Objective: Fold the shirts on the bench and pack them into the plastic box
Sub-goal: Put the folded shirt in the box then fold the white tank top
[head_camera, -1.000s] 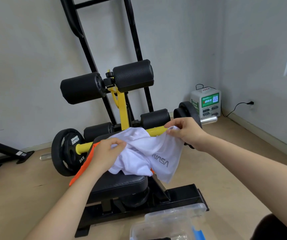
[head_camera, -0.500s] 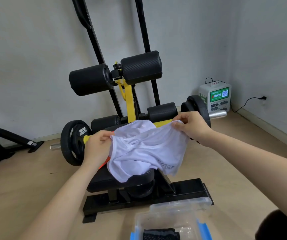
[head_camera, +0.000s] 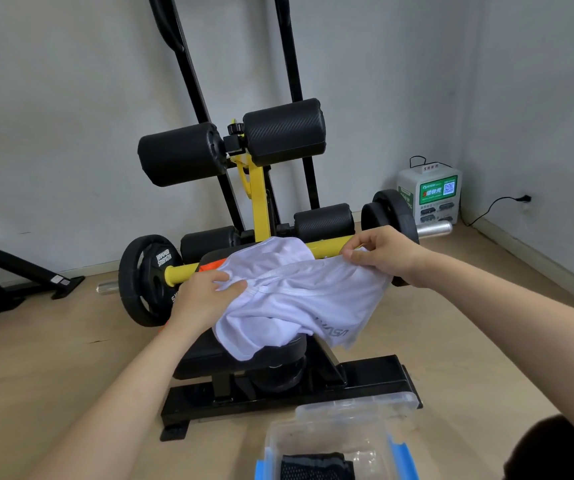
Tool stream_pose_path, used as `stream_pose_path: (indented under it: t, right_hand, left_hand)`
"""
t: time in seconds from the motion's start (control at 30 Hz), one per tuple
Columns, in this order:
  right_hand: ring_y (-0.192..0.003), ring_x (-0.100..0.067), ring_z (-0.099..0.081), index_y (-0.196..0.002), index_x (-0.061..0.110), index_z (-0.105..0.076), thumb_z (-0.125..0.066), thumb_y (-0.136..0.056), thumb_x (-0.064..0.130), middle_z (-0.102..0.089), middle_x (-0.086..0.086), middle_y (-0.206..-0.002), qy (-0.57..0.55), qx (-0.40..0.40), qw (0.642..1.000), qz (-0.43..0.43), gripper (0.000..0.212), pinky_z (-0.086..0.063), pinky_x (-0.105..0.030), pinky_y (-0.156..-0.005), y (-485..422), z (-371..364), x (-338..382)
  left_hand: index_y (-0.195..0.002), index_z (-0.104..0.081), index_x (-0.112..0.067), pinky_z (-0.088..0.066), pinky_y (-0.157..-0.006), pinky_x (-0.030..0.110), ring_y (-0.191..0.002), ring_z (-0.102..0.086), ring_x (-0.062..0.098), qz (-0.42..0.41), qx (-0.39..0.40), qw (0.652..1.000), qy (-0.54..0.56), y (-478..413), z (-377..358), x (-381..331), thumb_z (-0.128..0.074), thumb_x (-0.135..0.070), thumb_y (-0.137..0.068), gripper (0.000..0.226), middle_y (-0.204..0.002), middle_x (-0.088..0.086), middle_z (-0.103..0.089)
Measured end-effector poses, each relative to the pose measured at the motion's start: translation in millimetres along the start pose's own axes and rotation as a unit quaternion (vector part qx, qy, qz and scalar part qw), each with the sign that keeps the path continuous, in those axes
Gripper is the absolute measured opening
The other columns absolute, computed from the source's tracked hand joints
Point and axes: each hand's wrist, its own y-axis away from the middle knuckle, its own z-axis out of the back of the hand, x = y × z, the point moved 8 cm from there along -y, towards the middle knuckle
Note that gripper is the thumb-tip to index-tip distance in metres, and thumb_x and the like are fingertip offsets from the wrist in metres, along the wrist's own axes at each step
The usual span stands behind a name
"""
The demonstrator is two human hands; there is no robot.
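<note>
Both hands have the white shirt pinched, left hand at its 9 o'clock edge and right hand at 1 o'clock, so it's spread over the black worktop, with an upside-down "NASA" print at its 5 o'clock corner. An orange shirt peeks out at 10 o'clock, next to a weight plate whose lettering looks like "HAMMER STRENGTH". The clear plastic box sits on the floor at 6 o'clock with a dark garment inside.

Both hands pinch white shirt over bench seat: left hand at left edge, right hand at right. Plastic box in front of bench.
</note>
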Motion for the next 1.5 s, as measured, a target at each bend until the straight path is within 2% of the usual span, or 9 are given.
stream_pose_path:
  t: [0.13, 0.3, 0.47, 0.77, 0.9, 1.07, 1.27, 1.4, 1.5]
  right_hand:
    - [-0.074, -0.011, -0.058, -0.091, 0.016, -0.077, -0.080, -0.082, 0.025, -0.064, -0.013, -0.085, 0.022, 0.058, 0.998, -0.010, 0.013, -0.050, -0.025, -0.068, 5, -1, -2]
    - [-0.073, -0.013, -0.061, -0.103, 0.017, -0.075, -0.083, -0.074, 0.005, -0.067, -0.004, -0.083, 0.088, 0.228, 0.967, -0.073, 0.032, -0.050, -0.023, -0.062, 25, -8, -20]
    - [-0.057, -0.005, -0.061, -0.092, -0.001, -0.072, -0.075, -0.081, -0.002, -0.067, -0.005, -0.074, 0.023, 0.092, 0.995, -0.024, 0.012, -0.046, -0.013, -0.050, 27, 12, -1]
    - [-0.066, -0.015, -0.053, -0.127, 0.018, -0.063, -0.081, -0.080, 0.012, -0.056, -0.008, -0.072, -0.082, 0.108, 0.984, 0.115, 0.050, -0.048, -0.026, -0.062, 36, -55, 63]
    - [-0.074, -0.024, -0.050, -0.096, -0.010, -0.065, -0.080, -0.081, 0.024, -0.054, -0.021, -0.077, -0.116, 0.119, 0.981, 0.104, 0.040, -0.045, -0.044, -0.069, 34, -66, 65]
    - [-0.059, -0.013, -0.048, -0.082, -0.015, -0.060, -0.077, -0.084, 0.014, -0.052, -0.012, -0.071, -0.105, 0.058, 0.991, 0.055, 0.033, -0.039, -0.025, -0.056, 34, -26, 51]
    - [-0.040, -0.008, -0.030, -0.084, -0.022, -0.052, -0.076, -0.086, 0.014, -0.035, -0.012, -0.070, -0.045, -0.009, 0.999, 0.008, 0.043, -0.027, -0.018, -0.038, 37, 12, 25]
    - [-0.059, -0.026, -0.035, -0.077, 0.002, -0.064, -0.079, -0.078, 0.035, -0.043, -0.009, -0.066, -0.004, -0.052, 0.999, -0.018, 0.036, -0.033, -0.038, -0.055, 33, 32, 7]
    - [-0.057, -0.027, -0.037, -0.068, 0.015, -0.062, -0.074, -0.080, 0.037, -0.042, -0.007, -0.062, 0.032, -0.075, 0.997, 0.005, 0.028, -0.032, -0.041, -0.056, 34, 44, 11]
  left_hand:
    - [-0.073, -0.065, -0.002, -0.039, -0.069, 0.034, -0.075, -0.056, 0.027, 0.013, 0.041, 0.998, 0.045, -2, -2, 7, -0.078, -0.037, -0.082, 0.039, -0.075, 0.013, -0.058]
    - [-0.077, -0.066, -0.011, -0.049, -0.062, 0.021, -0.076, -0.066, 0.014, 0.008, 0.077, 0.976, 0.203, 11, 0, -11, -0.077, -0.027, -0.087, 0.022, -0.075, -0.006, -0.071]
    - [-0.104, -0.074, -0.008, -0.055, -0.083, 0.035, -0.101, -0.073, 0.025, 0.006, 0.141, 0.943, 0.301, 20, 3, -20, -0.073, -0.024, -0.089, 0.022, -0.105, 0.007, -0.077]
    - [-0.116, -0.072, -0.022, -0.056, -0.087, 0.034, -0.109, -0.069, 0.023, -0.164, 0.173, 0.921, 0.307, 49, 0, -94, -0.079, -0.012, -0.081, 0.037, -0.115, 0.005, -0.073]
    - [-0.127, -0.064, -0.018, -0.057, -0.089, 0.033, -0.111, -0.069, 0.022, -0.189, 0.192, 0.891, 0.365, 57, -2, -110, -0.076, -0.010, -0.079, 0.050, -0.120, 0.009, -0.072]
    - [-0.120, -0.066, -0.029, -0.048, -0.104, 0.034, -0.119, -0.062, 0.014, -0.136, 0.064, 0.960, 0.236, 19, 0, -58, -0.072, -0.014, -0.090, 0.034, -0.119, -0.006, -0.070]
    - [-0.093, -0.066, -0.040, -0.056, -0.082, 0.042, -0.093, -0.067, 0.015, -0.083, 0.058, 0.985, -0.136, 4, -29, -10, -0.063, -0.048, -0.083, 0.013, -0.087, -0.015, -0.073]
    - [-0.074, -0.070, -0.025, -0.058, -0.064, 0.043, -0.057, -0.067, 0.006, -0.119, 0.001, 0.989, -0.087, 5, -26, -31, -0.064, -0.028, -0.088, 0.015, -0.056, -0.008, -0.068]
    - [-0.089, -0.073, -0.021, -0.059, -0.067, 0.038, -0.072, -0.073, 0.019, -0.144, 0.016, 0.983, 0.114, 15, -32, -63, -0.073, -0.021, -0.090, 0.001, -0.075, -0.001, -0.074]
